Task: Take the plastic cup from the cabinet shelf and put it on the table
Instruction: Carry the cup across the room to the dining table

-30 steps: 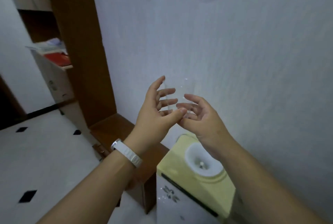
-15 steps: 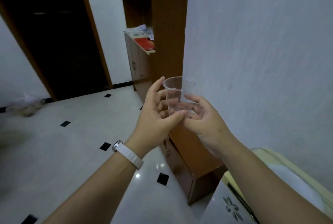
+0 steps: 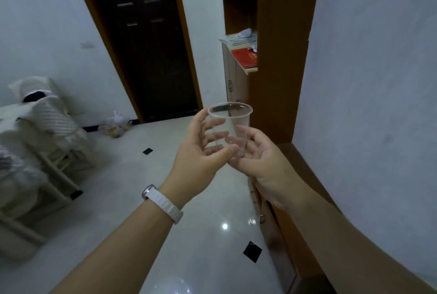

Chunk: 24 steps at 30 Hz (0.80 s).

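Note:
A clear plastic cup stands upright in mid-air at the centre of the head view, held between both hands. My left hand cups its left side, thumb pressed near the base, with a white watch band on that wrist. My right hand supports the cup's lower right side and bottom. The cup looks empty. Behind it rises a tall brown wooden cabinet with an open shelf holding papers and a red booklet. No table top is identifiable in view.
A low brown cabinet runs along the white wall at right. A dark door stands at the back. Cream chairs with draped cloth fill the left side. A plastic bag lies on the glossy tiled floor.
The view has swung leftward, away from the wall and the yellow water dispenser, toward the room and door. Both hands have kept hold of the cup in front of me.

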Tool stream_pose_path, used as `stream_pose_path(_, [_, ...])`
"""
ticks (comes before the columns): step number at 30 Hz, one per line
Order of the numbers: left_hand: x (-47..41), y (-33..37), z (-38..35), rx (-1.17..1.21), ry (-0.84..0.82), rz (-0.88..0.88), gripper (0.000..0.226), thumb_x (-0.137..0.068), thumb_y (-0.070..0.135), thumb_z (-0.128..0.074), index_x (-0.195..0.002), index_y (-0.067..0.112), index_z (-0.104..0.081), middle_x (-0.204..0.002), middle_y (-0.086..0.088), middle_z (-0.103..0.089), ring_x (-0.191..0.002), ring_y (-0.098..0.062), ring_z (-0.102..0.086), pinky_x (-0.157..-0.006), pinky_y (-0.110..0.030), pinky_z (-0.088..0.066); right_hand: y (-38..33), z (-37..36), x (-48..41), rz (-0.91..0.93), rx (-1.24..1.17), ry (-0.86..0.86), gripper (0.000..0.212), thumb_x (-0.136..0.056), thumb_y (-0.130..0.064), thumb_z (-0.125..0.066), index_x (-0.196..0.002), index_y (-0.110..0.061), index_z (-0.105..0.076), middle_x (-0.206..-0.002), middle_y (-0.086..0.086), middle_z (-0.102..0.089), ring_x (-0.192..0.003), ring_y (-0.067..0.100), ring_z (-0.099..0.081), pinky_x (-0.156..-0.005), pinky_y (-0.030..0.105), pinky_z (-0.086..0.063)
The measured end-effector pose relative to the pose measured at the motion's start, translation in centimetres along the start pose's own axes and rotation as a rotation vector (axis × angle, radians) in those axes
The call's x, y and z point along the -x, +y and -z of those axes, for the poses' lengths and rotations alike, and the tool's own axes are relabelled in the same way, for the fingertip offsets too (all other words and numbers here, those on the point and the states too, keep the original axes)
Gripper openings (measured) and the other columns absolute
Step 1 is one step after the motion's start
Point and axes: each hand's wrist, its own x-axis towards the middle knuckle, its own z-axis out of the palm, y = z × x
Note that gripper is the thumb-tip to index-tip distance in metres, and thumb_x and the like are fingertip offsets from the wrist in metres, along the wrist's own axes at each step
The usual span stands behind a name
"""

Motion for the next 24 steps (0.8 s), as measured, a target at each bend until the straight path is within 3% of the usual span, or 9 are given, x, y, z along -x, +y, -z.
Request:
stream_pose_path(7, [-1.0,-2.5,4.2,-0.063,0.149,0.048,0.070,-0.079,0.012,-0.075,-0.138,0.031,-0.041,-0.130,0.004,-0.053,-0.118,-0.016,-0.058,-0.092,-0.044,-0.055,1.9,-2.5,-5.6,-0.097,-0.154,-0.151,0.067,-0.083,-0.005,-0.069,-0.141,-0.025,-0.041,-0.138,0.006,-0.057,-0.123,0.026,-0.059,-0.106,0.048,-0.044])
stream_pose_path(16, [1.4,-6.0,14.7,-0.059,0.393,0.095,0.076,-0.073,0.021,-0.077,-0.139,0.023,-0.041,-0.129,-0.004,-0.055,-0.116,-0.024,-0.060,-0.090,-0.043,-0.055,4.9,-12.6,-12.3,-0.284,-0.377,-0.327,0.060,-0.074,0.000,-0.067,-0.131,-0.011,-0.049,-0.132,0.017,-0.059,-0.114,0.030,-0.066,-0.097,0.039,-0.052])
stream_pose_path(21, [3.1,-8.3,22.8,-0.018,0.452,0.106,0.076,-0.075,0.008,-0.075,-0.142,0.020,-0.039,-0.130,-0.007,-0.054,-0.116,-0.022,-0.059,-0.085,-0.033,-0.054,7.3,-20.9,-16.0,-0.369,-0.389,-0.345,0.041,-0.089,0.005,-0.057,-0.128,-0.006,-0.052,-0.132,0.021,-0.058,-0.117,0.035,-0.063,-0.098,0.043,-0.052])
stream_pose_path(24, [4.3,-9.5,28.7,0.008,0.475,0.114,0.075,-0.078,0.004,-0.075,-0.142,0.022,-0.039,-0.130,-0.003,-0.056,-0.117,-0.021,-0.059,-0.087,-0.034,-0.054,8.6,-26.5,-18.1,-0.402,-0.397,-0.377,0.038,-0.091,0.005,-0.055,-0.128,-0.005,-0.053,-0.131,0.023,-0.059,-0.115,0.036,-0.064,-0.099,0.046,-0.051])
